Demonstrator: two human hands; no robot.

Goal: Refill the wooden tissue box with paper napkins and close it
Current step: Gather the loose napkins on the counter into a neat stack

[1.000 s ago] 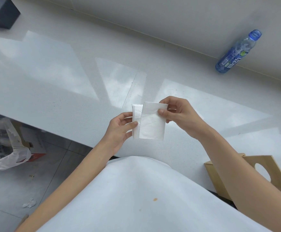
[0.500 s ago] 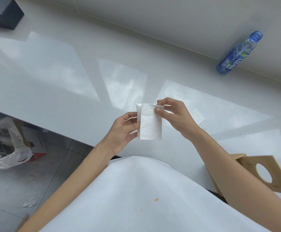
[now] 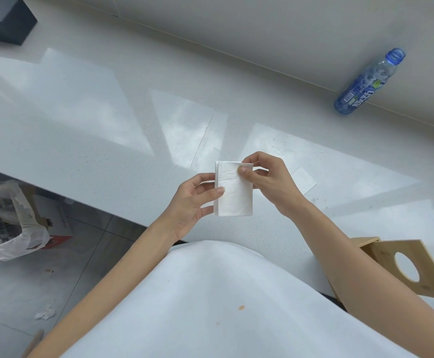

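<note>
At nine o'clock, below the counter edge, a plastic bag [image 3: 9,223] sits on the floor against a cardboard box [image 3: 58,228]; a dark box [image 3: 6,20] stands at eleven o'clock on the white counter [image 3: 81,120]. At centre, the left hand [image 3: 192,205] grips the left edge of a folded stack of paper napkins [image 3: 234,195], thumb on its front face. The right hand [image 3: 267,182] pinches the stack's top right corner between thumb and forefinger. A single napkin [image 3: 304,180] lies flat just beyond that hand. A blue water bottle [image 3: 366,83] lies at two o'clock. The wooden tissue box [image 3: 381,257] rests at four o'clock, its lid with the round hole tilted open.
</note>
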